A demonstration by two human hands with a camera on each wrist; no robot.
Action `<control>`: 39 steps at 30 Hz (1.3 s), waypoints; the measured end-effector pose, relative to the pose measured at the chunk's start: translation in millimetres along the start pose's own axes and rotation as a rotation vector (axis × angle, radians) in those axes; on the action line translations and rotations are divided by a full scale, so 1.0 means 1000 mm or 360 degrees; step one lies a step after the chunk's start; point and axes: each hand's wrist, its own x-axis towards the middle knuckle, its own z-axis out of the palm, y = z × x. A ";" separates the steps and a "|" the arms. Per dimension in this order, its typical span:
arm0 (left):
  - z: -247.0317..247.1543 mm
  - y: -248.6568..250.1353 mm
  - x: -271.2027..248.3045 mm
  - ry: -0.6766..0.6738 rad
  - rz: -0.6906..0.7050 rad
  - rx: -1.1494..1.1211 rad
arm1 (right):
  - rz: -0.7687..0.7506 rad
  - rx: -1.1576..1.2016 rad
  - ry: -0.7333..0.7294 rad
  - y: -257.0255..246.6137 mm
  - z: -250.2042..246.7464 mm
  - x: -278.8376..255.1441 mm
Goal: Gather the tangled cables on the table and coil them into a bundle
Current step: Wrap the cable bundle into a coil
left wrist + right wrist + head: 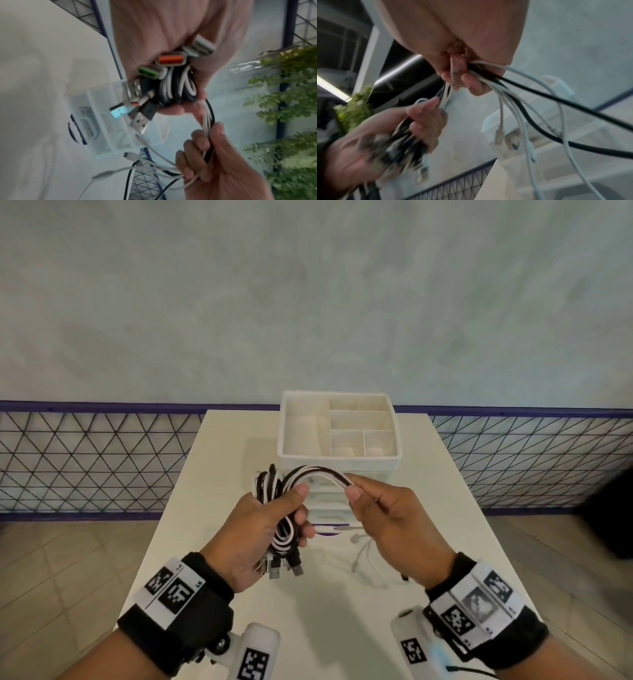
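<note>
Clearly the coiling step is under way: the left hand [260, 529] grips a thick bundle of black and white cables [274, 491] above the white table [212, 460], fingers and thumb curled round the loops, with the USB plugs [149, 81] sticking out below the palm. From the top of that bundle a flat run of strands arches over to the right hand [387, 518], which pinches it between thumb and curled fingers; the loose tails [522, 119] hang down from that fist towards the tabletop. Judging by this, most of the length is already gathered, and the next move calls for the right hand to carry its strands round onto the loops without letting the left-hand grip slacken, so the tails come up cleanly. A white organiser box [339, 426] with open compartments stands just behind the hands. Both wristbands [171, 587] carry black-and-white square marker codes; small letters beside them are too tiny to read, and no brand shows anywhere.
</note>
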 end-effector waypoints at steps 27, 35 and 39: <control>0.001 0.027 -0.012 -0.0577 -0.0150 0.0901 | 0.0064 -0.0580 -0.0856 -0.022 -0.008 0.009; 0.008 0.020 -0.014 -0.0742 -0.0159 0.0842 | 0.0153 -0.0436 -0.0763 -0.031 -0.013 0.019; -0.004 0.019 -0.012 -0.0531 -0.0227 0.0828 | 0.0438 -0.0052 -0.0530 -0.028 -0.034 0.023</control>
